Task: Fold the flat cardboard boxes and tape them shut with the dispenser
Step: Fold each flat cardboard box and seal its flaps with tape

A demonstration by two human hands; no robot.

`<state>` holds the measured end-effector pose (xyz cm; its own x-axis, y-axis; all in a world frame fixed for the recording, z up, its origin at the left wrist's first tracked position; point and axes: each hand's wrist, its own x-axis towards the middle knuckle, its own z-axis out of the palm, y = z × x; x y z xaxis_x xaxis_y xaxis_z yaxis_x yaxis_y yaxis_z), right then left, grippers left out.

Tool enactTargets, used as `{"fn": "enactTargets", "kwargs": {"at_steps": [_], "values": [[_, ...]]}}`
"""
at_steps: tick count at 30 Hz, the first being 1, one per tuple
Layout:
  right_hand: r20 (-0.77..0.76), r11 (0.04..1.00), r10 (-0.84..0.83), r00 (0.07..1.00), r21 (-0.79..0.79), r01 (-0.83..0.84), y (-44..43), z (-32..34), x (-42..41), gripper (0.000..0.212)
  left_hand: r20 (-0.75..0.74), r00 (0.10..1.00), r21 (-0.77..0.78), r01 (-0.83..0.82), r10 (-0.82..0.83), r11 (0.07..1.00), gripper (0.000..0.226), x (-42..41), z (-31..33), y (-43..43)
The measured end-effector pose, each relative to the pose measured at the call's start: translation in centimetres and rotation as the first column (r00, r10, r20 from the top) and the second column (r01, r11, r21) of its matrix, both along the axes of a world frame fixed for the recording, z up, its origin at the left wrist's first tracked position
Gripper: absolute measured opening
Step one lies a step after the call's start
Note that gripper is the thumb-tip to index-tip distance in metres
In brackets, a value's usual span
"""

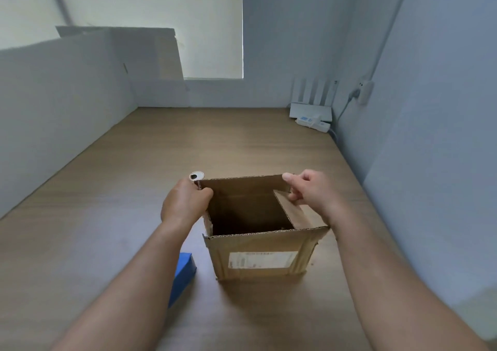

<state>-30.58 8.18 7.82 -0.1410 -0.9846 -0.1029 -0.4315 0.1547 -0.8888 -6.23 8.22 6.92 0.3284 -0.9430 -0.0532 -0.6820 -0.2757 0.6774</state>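
Head view: the cardboard box stands open-topped on the counter between both grips. The left grip curls round its left wall; the right grip pinches the far right corner. A white roll lies just beyond the left grip.

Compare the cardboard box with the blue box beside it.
The cardboard box is brown and corrugated; the blue box is plain blue. The cardboard box stands open-topped; the blue box lies flat. The left hand and right hand grip the cardboard box; neither holds the blue box. Both sit on the table.
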Motion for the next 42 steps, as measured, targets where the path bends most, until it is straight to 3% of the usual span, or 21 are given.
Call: {"fn": "enactTargets", "kwargs": {"at_steps": [4, 7, 9, 12, 16, 17, 19, 20, 21, 23, 25, 27, 30, 33, 35, 37, 40, 42], "values": [[0.074, 0.94, 0.339, 0.938, 0.022, -0.341, 2.6, 0.1, -2.1, 0.061, -0.052, 0.997, -0.032, -0.055, 0.053, 0.998, 0.014, 1.1, -0.3, 0.4], [0.133, 0.886, 0.444, 0.886, 0.085, -0.457, 4.5, -0.3, -3.3, 0.071, -0.077, 0.992, -0.029, -0.105, 0.102, 0.994, 0.012, 1.7, -0.6, 0.6], [0.143, 0.893, 0.429, 0.892, 0.085, -0.443, 4.9, -0.8, -3.4, 0.06, -0.107, 0.991, -0.042, -0.083, 0.078, 0.996, 0.016, 1.4, -0.4, 0.9], [0.112, 0.961, 0.275, 0.955, 0.008, -0.277, 4.2, -1.3, -3.0, 0.036, -0.325, 0.937, -0.033, 0.124, -0.128, 0.992, 0.043, 0.1, 0.4, 2.2], [-0.007, 0.991, 0.132, 0.991, -0.027, -0.132, 3.0, -2.0, -2.0, 0.054, -0.358, 0.865, 0.075, 0.4, -0.35, 0.913, 0.084, -0.5, 0.6, 4.0], [-0.053, 0.992, 0.116, 0.992, -0.039, -0.118, 2.8, -2.1, -1.7, 0.056, -0.385, 0.843, 0.06, 0.428, -0.375, 0.902, 0.082, -0.3, 0.4, 4.2], [-0.134, 0.993, 0.098, 0.986, -0.05, -0.106, 2.3, -2.2, -1.1, 0.058, -0.404, 0.822, -0.009, 0.436, -0.402, 0.9, 0.05, 0.3, -0.3, 4.3], [-0.173, 0.993, 0.099, 0.98, -0.042, -0.108, 2.0, -2.2, -0.9, 0.06, -0.358, 0.845, -0.025, 0.417, -0.397, 0.909, 0.031, 0.6, -1.0, 4.0], [-0.21, 0.994, 0.103, 0.972, -0.024, -0.111, 1.7, -2.1, -0.6, 0.066, -0.279, 0.879, -0.027, 0.395, -0.386, 0.918, 0.029, 0.9, -1.7, 3.8], [-0.278, 0.994, 0.11, 0.954, 0.038, -0.103, 1.1, -2.1, -0.3, 0.091, -0.151, 0.938, -0.022, 0.313, -0.313, 0.949, 0.069, 1.3, -3.2, 3.5], [-0.333, 0.99, 0.131, 0.934, 0.102, -0.102, 0.7, -1.9, 0.0, 0.112, -0.236, 0.945, 0.004, 0.233, -0.225, 0.972, 0.105, 1.5, -4.2, 3.5], [-0.333, 0.98, 0.187, 0.924, 0.123, -0.154, 0.3, -1.2, 0.0, 0.12, -0.361, 0.908, 0.015, 0.232, -0.211, 0.973, 0.12, 1.8, -4.9, 3.3], [-0.317, 0.959, 0.278, 0.907, 0.142, -0.245, -0.4, -0.5, -0.3, 0.104, -0.399, 0.885, -0.022, 0.25, -0.238, 0.968, 0.118, 1.9, -5.1, 2.9], [-0.402, 0.95, 0.312, 0.861, 0.159, -0.27, -0.9, -0.9, -0.4, 0.044, -0.332, 0.905, -0.068, 0.257, -0.265, 0.964, 0.097, 1.9, -4.7, 2.5], [-0.443, 0.95, 0.312, 0.841, 0.149, -0.274, -0.9, -1.8, -0.4, 0.024, -0.288, 0.915, -0.049, 0.281, -0.283, 0.959, 0.072, 1.7, -4.6, 2.5], [-0.39, 0.961, 0.275, 0.878, 0.096, -0.259, -0.4, -2.5, -0.4, 0.02, -0.319, 0.911, -0.021, 0.269, -0.261, 0.963, 0.056, 1.5, -4.6, 2.7], [-0.345, 0.973, 0.216, 0.914, -0.005, -0.232, 0.6, -3.8, -0.8, 0.021, -0.371, 0.906, -0.023, 0.209, -0.203, 0.978, 0.049, 1.3, -5.0, 3.0], [-0.23, 0.979, 0.184, 0.956, -0.04, -0.198, 1.5, -4.7, -1.4, 0.023, -0.399, 0.897, -0.032, 0.193, -0.19, 0.981, 0.047, 1.2, -5.2, 3.0]]}}
